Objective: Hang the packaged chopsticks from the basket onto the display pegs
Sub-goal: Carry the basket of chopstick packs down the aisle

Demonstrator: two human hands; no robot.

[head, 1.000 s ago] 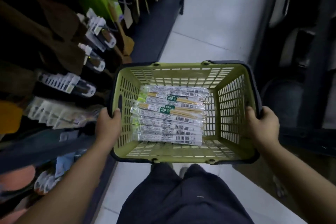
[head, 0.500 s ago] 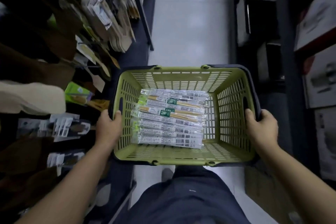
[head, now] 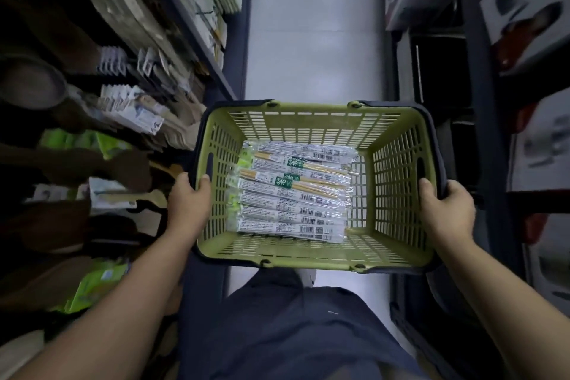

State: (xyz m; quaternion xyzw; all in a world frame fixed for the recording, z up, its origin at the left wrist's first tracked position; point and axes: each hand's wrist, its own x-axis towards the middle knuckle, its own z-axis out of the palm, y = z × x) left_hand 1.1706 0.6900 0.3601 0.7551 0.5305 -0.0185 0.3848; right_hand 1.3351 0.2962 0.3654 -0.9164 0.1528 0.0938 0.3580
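Your left hand (head: 188, 203) and right hand (head: 447, 210) each grip a side rim of the green basket (head: 308, 125). The packaged chopsticks (head: 293, 194) lie stacked on its floor, nearer the left wall. Hold it level, then free one hand toward the display rack (head: 132, 111) on your left.

One head-worn wide-angle view looks steeply down from close above at the basket (head: 398, 163), along the aisle floor (head: 311, 49).

One basket (head: 308, 122), seven chopstick packs (head: 293, 196) showing inside it, and two hands: left hand (head: 189, 207), right hand (head: 447, 210)
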